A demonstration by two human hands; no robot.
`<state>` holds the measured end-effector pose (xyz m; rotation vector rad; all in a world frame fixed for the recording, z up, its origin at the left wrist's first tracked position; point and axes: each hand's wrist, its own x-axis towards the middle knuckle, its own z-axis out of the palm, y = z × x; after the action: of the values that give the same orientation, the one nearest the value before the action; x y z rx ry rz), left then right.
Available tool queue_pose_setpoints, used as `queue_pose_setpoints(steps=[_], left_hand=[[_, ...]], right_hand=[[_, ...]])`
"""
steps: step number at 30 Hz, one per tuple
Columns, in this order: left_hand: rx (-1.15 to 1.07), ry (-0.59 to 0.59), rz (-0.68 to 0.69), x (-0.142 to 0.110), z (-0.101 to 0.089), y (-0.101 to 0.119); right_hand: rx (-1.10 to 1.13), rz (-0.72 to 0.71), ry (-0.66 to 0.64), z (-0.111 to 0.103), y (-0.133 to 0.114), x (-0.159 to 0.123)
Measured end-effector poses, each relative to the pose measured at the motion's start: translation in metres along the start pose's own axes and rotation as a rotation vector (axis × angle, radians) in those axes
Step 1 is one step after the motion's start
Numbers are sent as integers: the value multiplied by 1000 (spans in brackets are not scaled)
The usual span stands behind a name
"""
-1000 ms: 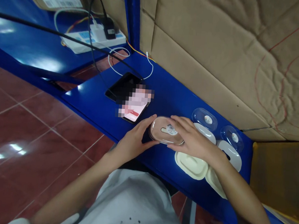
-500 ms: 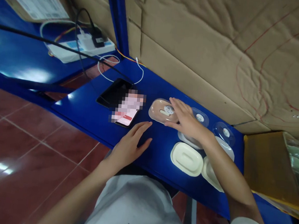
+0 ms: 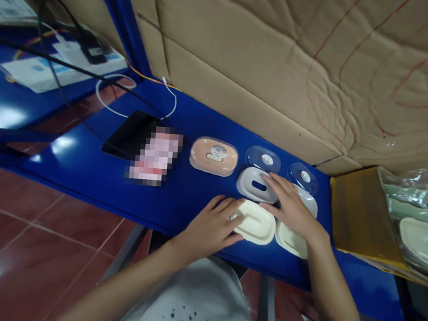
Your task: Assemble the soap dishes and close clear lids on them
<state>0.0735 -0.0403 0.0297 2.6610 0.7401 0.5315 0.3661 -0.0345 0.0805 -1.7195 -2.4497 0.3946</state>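
Note:
My left hand point(image 3: 212, 227) is open, its fingers over the left end of a cream soap dish base point(image 3: 255, 223) and its thumb near the front rim. My right hand point(image 3: 294, 206) is also open. Its spread fingers and thumb span the right end of a whitish soap dish tray point(image 3: 251, 183) with a slot in the middle; whether they press on it I cannot tell. To the left, a peach soap dish point(image 3: 207, 157) with a round label sits under a clear cover. Behind my right hand lie two clear lids point(image 3: 255, 156) with round labels.
Another white tray point(image 3: 309, 202) and a second cream base point(image 3: 291, 238) are partly covered by my right arm. A phone point(image 3: 155, 156) lies on a black device point(image 3: 127, 136). An open carton point(image 3: 365, 212) with more dishes stands right. Cardboard point(image 3: 242, 83) walls the back.
My right hand has left the peach soap dish and moved right to the slotted tray. My left hand has moved right to the cream base. The view has shifted.

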Motion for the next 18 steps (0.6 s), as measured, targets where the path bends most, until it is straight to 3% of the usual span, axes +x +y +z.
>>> queue_pose_setpoints(steps=[6, 12, 18], left_hand=[[-72, 50, -89, -27, -9, -16], [-240, 67, -189, -25, -9, -20], [-314, 171, -246, -20, -1, -25]], right_hand=[[2, 54, 73, 12, -4, -2], [79, -24, 227, 5, -10, -12], [161, -111, 75, 6, -29, -22]])
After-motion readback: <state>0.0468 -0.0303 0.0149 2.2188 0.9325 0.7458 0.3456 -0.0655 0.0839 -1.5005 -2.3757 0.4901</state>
